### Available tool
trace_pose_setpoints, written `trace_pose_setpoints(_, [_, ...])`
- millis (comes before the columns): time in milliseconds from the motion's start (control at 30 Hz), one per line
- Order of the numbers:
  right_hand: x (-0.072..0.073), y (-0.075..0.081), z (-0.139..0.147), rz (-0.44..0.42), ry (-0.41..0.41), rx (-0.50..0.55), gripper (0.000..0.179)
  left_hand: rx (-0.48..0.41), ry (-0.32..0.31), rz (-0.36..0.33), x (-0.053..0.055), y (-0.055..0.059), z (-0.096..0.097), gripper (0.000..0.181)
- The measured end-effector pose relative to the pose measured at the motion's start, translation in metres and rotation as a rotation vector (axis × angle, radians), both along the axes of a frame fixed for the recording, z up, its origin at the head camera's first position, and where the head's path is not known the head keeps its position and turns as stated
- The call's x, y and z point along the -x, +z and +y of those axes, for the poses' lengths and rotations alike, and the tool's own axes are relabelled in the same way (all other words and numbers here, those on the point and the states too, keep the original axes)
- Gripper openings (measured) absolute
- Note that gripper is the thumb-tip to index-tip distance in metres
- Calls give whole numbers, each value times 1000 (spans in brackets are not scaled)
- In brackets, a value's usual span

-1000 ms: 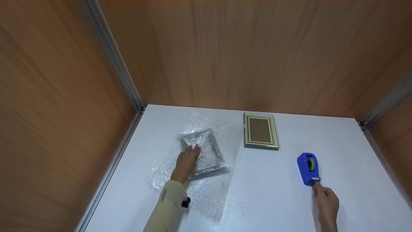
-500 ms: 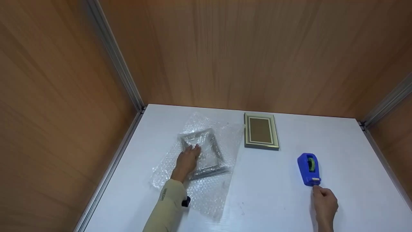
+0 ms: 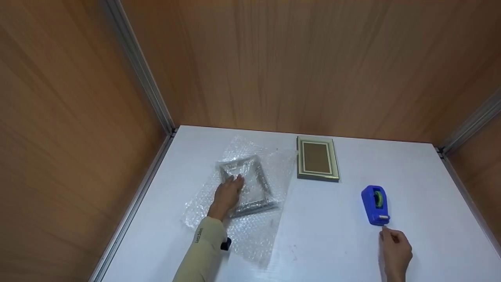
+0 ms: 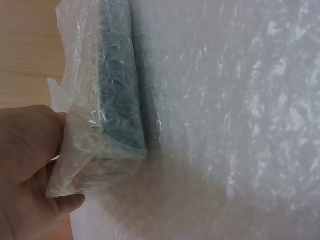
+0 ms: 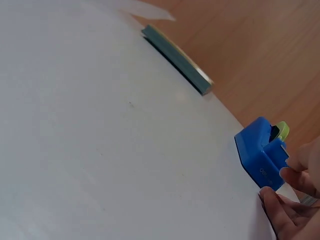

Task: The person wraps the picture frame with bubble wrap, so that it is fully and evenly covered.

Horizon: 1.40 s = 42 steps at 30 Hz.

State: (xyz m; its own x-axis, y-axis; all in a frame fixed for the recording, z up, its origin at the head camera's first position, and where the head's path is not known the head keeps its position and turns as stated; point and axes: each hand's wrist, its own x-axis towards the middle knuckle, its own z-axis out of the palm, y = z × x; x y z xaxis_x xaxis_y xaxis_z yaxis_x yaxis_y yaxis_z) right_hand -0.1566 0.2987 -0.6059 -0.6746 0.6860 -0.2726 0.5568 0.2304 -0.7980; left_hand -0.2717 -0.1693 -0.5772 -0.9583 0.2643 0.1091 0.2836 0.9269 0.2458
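Note:
A picture frame (image 3: 263, 178) lies under clear bubble wrap (image 3: 250, 243) on the left part of the table. My left hand (image 3: 227, 195) rests on top of it, fingers laid over the folded wrap. From the left wrist view, that hand (image 4: 30, 160) is at the folded end of the wrap, beside the frame's covered green edge (image 4: 119, 80). At the right stands a blue tape dispenser (image 3: 374, 205) with a green-cored roll. Just in front of its cutter, my right hand (image 3: 396, 250) pinches the tape end between thumb and forefinger; the tape itself hardly shows.
A second picture frame (image 3: 318, 159), gold-edged with a brown middle, lies unwrapped near the back edge of the white table (image 3: 325, 235). Wood-grain panels (image 3: 293, 66) close in the back and both sides, with metal posts (image 3: 145, 70) at the corners.
My right hand has drawn back slightly from the dispenser's cutter, toward me. The left hand, the wrapped frame and the dispenser stay where they were.

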Motion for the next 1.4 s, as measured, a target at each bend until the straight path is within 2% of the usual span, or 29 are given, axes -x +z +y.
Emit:
trace_pose_setpoints(167, [-3, 5, -13, 30, 38, 3, 49, -10, -5, 3, 0, -1, -2, 36])
trace_pose_setpoints(300, [-1, 12, -33, 125, 118, 22, 42, -8, -9, 24, -1, -2, -3, 35])
trace_pose_setpoints(467, [10, 24, -66, 273, 281, 18, 31, 25, -12, 48, -1, -3, -4, 36])
trace_pose_setpoints(533, [14, 37, -83, 349, 360, 29, 25, 22, -3, 31, -1, -4, -4, 36])
trace_pose_setpoints(633, [22, 45, -102, 452, 463, 74, 21, 18, 7, 9, -1, -5, -4, 36])
trace_pose_setpoints(700, [28, 48, -114, 496, 512, 102, 19, 13, 6, 2, -1, -4, -3, 36])
trace_pose_setpoints(767, [36, 43, -122, 521, 550, 114, 18, 6, 4, 6, -1, -3, -1, 35])
trace_pose_setpoints(900, [44, 46, -140, 542, 610, 110, 15, 13, 7, 1, 1, -1, 2, 35])
trace_pose_setpoints(1033, [50, 51, -155, 527, 657, 120, 14, 18, 15, -27, 1, 2, 5, 37])
trace_pose_setpoints(1267, [55, 69, -184, 529, 729, 161, 17, 18, 16, -27, -1, 4, 4, 37])
trace_pose_setpoints(1400, [67, 55, -196, 521, 747, 182, 17, 24, 30, -44, 0, 2, 3, 37])
